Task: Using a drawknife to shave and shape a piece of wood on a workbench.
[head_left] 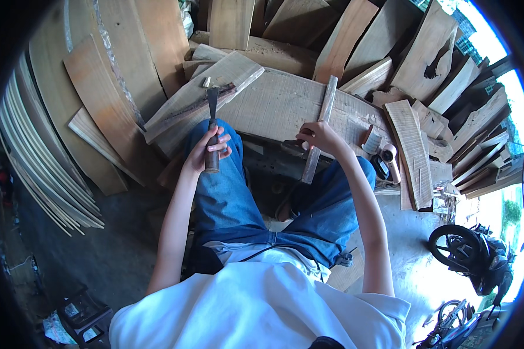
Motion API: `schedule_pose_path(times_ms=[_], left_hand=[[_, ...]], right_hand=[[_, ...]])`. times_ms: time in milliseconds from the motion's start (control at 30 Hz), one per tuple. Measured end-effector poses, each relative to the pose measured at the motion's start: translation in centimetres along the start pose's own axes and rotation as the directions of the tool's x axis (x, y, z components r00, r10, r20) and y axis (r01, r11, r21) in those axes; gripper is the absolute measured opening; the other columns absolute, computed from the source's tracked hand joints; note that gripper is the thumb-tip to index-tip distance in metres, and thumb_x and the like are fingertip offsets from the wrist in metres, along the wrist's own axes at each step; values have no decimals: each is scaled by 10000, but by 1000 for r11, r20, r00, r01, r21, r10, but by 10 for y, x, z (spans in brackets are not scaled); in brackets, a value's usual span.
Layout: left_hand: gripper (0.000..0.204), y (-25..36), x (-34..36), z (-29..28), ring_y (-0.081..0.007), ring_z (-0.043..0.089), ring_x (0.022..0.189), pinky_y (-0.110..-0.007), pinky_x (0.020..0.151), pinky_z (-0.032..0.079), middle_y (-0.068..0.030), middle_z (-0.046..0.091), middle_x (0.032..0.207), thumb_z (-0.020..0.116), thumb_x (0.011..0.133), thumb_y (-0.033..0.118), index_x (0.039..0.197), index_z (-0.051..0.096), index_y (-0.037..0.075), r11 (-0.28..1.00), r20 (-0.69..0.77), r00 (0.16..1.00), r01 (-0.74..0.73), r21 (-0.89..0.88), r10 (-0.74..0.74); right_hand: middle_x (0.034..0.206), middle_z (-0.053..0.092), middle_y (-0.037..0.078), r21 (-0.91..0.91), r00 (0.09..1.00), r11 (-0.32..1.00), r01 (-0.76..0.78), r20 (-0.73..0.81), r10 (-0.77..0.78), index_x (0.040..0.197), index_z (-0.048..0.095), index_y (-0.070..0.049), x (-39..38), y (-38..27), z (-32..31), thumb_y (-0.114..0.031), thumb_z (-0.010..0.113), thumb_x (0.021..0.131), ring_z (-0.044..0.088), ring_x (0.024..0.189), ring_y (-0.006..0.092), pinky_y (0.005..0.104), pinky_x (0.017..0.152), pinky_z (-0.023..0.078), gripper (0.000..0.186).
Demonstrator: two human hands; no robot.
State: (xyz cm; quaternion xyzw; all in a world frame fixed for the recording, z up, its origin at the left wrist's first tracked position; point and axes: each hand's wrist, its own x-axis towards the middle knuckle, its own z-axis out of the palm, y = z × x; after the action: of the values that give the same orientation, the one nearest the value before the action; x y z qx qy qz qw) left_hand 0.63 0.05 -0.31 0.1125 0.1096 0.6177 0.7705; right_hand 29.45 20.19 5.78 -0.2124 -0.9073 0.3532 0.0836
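Observation:
In my left hand point(204, 152) is a chisel point(213, 107), held upright by its brown wooden handle with my fingers wrapped round it. Its dark, flared blade points away from me, above my left knee. My right hand point(324, 138) is closed round a long, narrow wooden bar point(328, 96) that slants over the near edge of the bench. Beside those fingers a dark piece point(289, 144) sticks out to the left; whether it belongs to the bar I cannot tell. The two tools are well apart.
A thick plank bench point(268, 104) lies beyond my knees, with a loose board point(239, 67) on its left. Several boards lean all round. A brush-like tool point(371, 139) and a pinkish cylindrical device point(388, 154) sit at right. Lower right stands a motorbike point(468, 250).

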Motion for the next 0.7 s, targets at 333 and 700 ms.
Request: schedule_pose_path(times_ms=[333, 700], left_hand=[[200, 1, 1, 2, 6, 410, 481, -290, 854, 446, 6, 405, 788, 513, 935, 279, 882, 413, 113, 1000, 6, 1000, 9, 4, -9], [200, 1, 3, 2, 6, 407, 468, -300, 867, 436, 7, 401, 785, 507, 938, 280, 906, 407, 110, 1000, 11, 1000, 12, -20, -12]], right_hand=[[704, 645, 93, 53, 997, 999, 10, -72, -6, 893, 645, 28, -10, -3, -3, -89, 616, 843, 627, 593, 148, 258, 545, 502, 130], [871, 610, 229, -202, 616, 912, -358, -785, 68, 1066, 585, -24, -30, 76, -17, -52, 509, 840, 595, 780, 390, 441, 674, 482, 240]])
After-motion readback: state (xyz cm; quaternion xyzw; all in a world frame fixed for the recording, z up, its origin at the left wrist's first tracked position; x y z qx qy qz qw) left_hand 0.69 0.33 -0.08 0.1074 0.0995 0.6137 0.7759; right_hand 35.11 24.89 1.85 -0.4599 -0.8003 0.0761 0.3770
